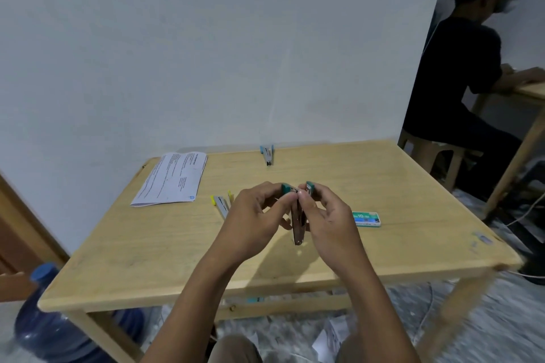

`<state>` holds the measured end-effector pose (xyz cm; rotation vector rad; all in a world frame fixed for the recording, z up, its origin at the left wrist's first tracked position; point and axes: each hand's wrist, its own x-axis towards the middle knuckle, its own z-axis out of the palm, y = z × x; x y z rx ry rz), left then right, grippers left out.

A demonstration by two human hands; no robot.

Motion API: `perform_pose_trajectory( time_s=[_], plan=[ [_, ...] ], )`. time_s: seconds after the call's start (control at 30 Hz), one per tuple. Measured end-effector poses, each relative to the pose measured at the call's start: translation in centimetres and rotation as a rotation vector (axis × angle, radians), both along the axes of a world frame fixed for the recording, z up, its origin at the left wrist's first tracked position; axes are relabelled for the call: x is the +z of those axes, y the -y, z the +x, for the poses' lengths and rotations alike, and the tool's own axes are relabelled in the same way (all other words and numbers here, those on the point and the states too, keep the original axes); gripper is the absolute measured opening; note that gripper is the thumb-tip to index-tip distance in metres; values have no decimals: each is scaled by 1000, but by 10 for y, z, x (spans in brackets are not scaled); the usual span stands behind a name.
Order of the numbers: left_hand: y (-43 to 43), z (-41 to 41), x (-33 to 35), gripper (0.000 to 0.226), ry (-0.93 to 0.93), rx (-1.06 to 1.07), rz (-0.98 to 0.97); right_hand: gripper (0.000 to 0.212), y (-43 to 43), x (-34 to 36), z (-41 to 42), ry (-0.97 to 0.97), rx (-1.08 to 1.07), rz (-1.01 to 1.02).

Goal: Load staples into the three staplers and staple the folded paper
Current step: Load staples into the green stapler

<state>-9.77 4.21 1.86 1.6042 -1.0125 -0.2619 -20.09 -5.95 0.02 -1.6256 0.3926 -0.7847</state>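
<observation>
On the table (pixel 413 186), two staplers (pixel 267 155) (pixel 220 203), one paper (pixel 171 180).

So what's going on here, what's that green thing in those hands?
A person holds a green stapler above the wooden table, spread open. The left hand grips one side and the right hand pinches the other, probably to put staples in. A staple box lies to the right. A yellow stapler and a blue stapler lie nearby, and the folded paper waits at the far left.
</observation>
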Motion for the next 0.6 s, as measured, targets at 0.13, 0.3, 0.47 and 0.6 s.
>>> perform_pose_trajectory(
  time_s=[0.13, 0.3, 0.47, 0.6],
  plan=[
    [0, -5, -1, 18, -29, -1, -49, 21, 0, 1, 0, 35, 56, 56],
    [-4, -8, -4, 13, -175, 93, -172, 23, 3, -4, 0, 152, -103, 379],
    [-27, -3, -9, 13, -487, -15, -121, 21, 17, -3, -5, 209, -129, 592],
    [-38, 1, -16, 24, -699, -306, 166, 23, 17, 0, 0, 324, -22, 787]
  ],
)
